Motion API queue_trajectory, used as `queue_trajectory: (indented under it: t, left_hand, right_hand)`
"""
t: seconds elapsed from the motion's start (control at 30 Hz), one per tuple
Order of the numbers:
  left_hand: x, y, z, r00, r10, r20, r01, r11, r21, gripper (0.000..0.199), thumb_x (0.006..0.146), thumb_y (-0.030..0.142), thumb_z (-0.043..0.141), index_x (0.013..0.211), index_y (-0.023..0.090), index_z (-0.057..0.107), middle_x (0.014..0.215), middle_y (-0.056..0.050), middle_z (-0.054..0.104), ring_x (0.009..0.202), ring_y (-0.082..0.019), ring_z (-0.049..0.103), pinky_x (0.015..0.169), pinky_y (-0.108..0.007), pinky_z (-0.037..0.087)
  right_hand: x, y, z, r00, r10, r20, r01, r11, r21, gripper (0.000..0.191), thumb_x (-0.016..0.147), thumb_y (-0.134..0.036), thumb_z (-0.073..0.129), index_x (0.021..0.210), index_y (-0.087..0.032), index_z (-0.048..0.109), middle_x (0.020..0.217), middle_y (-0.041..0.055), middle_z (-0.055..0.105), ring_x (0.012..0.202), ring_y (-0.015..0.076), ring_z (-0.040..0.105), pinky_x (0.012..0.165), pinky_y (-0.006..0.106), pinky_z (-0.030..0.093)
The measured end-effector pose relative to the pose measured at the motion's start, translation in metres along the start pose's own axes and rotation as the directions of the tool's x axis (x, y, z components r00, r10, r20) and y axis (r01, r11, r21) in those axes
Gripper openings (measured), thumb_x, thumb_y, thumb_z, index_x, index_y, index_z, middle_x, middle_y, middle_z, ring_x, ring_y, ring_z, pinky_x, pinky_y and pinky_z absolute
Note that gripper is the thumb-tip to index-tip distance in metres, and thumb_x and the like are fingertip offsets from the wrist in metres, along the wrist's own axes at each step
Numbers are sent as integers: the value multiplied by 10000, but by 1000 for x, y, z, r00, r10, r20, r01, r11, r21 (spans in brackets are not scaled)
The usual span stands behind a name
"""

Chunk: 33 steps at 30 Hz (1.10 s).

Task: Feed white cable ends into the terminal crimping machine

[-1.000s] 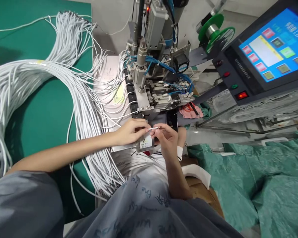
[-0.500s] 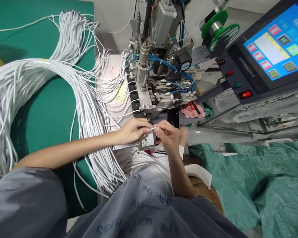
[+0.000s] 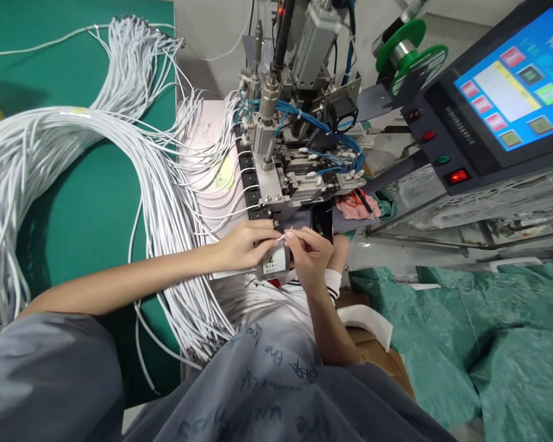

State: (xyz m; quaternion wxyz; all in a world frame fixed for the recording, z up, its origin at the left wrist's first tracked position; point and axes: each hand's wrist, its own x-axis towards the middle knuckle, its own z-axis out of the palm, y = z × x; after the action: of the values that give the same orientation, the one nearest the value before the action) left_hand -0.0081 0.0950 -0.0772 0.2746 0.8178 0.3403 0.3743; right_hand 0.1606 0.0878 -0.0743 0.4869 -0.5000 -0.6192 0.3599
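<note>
Between my two hands is the end of a thin white cable (image 3: pixel 281 237). My left hand (image 3: pixel 251 244) pinches it between thumb and fingers. From the other side, my right hand (image 3: pixel 309 250) closes thumb and forefinger on the cable's tip, where fine wire ends stick up. Just below the fingers sits a metal cylinder with a white label (image 3: pixel 274 263). A row of white cables runs into the black clamp blocks (image 3: pixel 249 178) of the machine (image 3: pixel 270 132), directly beyond my hands.
A thick bundle of white cables (image 3: pixel 152 215) lies over the green table (image 3: pixel 87 202) at left. A control panel with a lit screen (image 3: pixel 511 92) and a green spool (image 3: pixel 403 52) stand at right. Green plastic sheeting (image 3: pixel 442 325) covers the lower right.
My right fingers have shifted slightly left along the cable end, and its fine tip now points more upward. My left hand keeps nearly the same place.
</note>
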Motion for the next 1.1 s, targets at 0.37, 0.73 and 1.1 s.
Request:
queue_trajectory:
  t: [0.37, 0.73, 1.1]
  left_hand:
    - [6, 1, -5, 994, -76, 77, 78, 997, -19, 234, 874, 92, 412, 915, 126, 639, 756, -25, 595, 671, -102, 547, 613, -204, 430]
    - [2, -2, 0, 999, 50, -19, -51, 999, -8, 195, 905, 169, 448, 907, 128, 639, 707, -28, 551, 647, -107, 515, 574, -207, 411]
    - [0, -6, -2, 994, 87, 70, -108, 913, 394, 258, 868, 130, 397, 933, 108, 646, 735, -59, 552, 659, -156, 499, 546, -251, 380]
  right_hand:
    - [10, 6, -11, 984, -2, 179, -6, 999, 41, 175, 806, -258, 599, 684, -153, 669, 619, -7, 524, 552, 90, 423, 508, 242, 295]
    - [0, 5, 2, 997, 78, 1, -77, 991, 111, 194, 749, -265, 642, 586, -160, 655, 509, -49, 295, 505, 82, 319, 490, 244, 273]
    - [9, 6, -7, 976, -90, 197, 126, 976, -178, 347, 826, -221, 546, 498, -161, 453, 506, -55, 264, 480, 69, 272, 491, 256, 240]
